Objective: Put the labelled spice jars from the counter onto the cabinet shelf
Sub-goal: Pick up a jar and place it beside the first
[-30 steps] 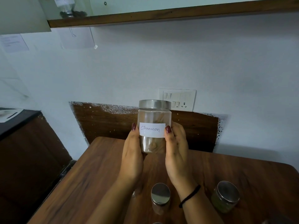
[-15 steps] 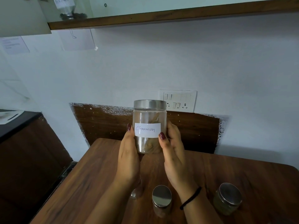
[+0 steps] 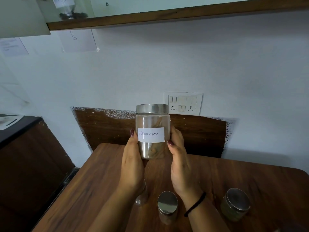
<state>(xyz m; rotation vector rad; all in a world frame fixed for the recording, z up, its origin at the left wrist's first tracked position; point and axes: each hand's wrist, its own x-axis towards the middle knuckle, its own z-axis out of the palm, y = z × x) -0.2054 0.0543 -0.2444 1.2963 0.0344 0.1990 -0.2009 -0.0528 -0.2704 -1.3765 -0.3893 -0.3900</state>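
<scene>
- While both hands hold it upright above the wooden counter (image 3: pixel 103 181), the cinnamon jar (image 3: pixel 153 131) sits at the middle of the view, its white handwritten label (image 3: pixel 151 134) facing the camera and its metal lid (image 3: pixel 152 108) on top.
- Brown bark-like pieces show through the clear glass, mostly in the lower half.
- The left hand (image 3: pixel 132 164) presses against the jar's left side, thumb up beside the label; its other fingers are behind the jar and out of sight.
- The right hand (image 3: pixel 180 164) cups the right side, thumb just below the label's corner and fingers wrapped round the back; a black band (image 3: pixel 194 205) circles that wrist.
- Below the hands, a lidded jar (image 3: pixel 167 206) stands on the counter, and a second lidded jar (image 3: pixel 235 204) stands well to its right.
- A piece of clear glass (image 3: pixel 141 196) shows under the left wrist; what it is cannot be told.
- Behind the held jar, a switch panel (image 3: pixel 183 103) is fixed to the wall above a dark wood backing.
- High at upper left, a labelled jar (image 3: pixel 66 7) with dark contents stands on the cabinet shelf (image 3: pixel 167 15).
</scene>
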